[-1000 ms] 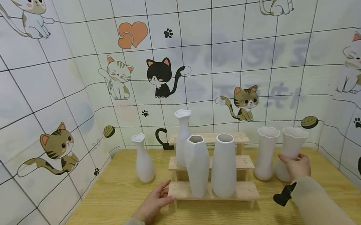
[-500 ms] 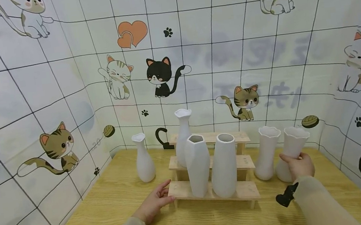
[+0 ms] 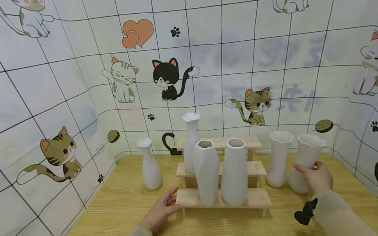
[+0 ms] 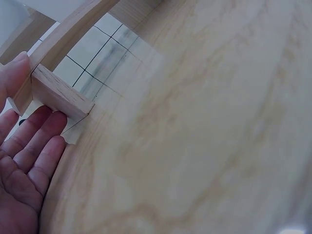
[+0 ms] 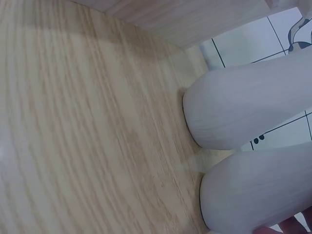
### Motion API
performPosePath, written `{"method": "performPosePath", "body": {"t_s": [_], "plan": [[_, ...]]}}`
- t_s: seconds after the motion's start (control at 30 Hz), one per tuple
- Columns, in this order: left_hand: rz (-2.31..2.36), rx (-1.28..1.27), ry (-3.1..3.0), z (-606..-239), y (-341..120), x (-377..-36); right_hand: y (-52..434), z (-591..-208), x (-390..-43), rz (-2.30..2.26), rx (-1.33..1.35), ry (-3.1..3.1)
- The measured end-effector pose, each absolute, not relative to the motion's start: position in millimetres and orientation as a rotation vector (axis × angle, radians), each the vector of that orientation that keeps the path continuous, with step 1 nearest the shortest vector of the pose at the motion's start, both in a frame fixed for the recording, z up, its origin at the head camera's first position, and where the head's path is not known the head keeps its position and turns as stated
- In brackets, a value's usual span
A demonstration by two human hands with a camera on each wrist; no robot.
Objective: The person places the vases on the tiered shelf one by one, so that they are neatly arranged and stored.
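Note:
My left hand [image 3: 161,212] holds the left end of a three-tier wooden display stand [image 3: 192,199]; in the left wrist view its thumb [image 4: 17,68] lies on the board, fingers below by the leg. My right hand [image 3: 317,179] grips the lower body of a white flared vase [image 3: 310,152] with a wavy rim, which leans slightly right. Just left of it stands a similar scalloped vase [image 3: 279,160]. On the stand are a faceted vase [image 3: 207,174], a smooth tapered vase [image 3: 234,173] and a slim-necked vase [image 3: 191,145] behind. In the right wrist view only fingertips of the right hand show.
A smaller slim-necked white vase [image 3: 151,170] stands on the wooden table [image 3: 116,221], left of the stand. Behind and at both sides hang wall sheets [image 3: 203,65] with black grid lines and cartoon cats.
My right hand and the vase it grips have shifted slightly right and nearer, widening the gap to the neighbouring vase. My left hand and the stand stay put.

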State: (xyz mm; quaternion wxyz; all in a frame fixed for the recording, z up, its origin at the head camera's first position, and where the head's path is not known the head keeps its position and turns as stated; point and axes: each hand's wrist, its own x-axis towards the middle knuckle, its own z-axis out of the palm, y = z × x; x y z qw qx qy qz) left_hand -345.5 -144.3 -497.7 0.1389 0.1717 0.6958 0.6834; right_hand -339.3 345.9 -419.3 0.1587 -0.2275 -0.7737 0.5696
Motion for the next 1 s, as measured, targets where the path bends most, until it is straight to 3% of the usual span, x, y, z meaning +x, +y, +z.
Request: {"method": "performPosePath", "body": {"t_s": [1.0], "plan": [[1.964, 0.503, 2.047, -497.5, -144.2, -345.1, 340.8, -391.2, -298.8, 1.481, -0.540, -2.457]]}}
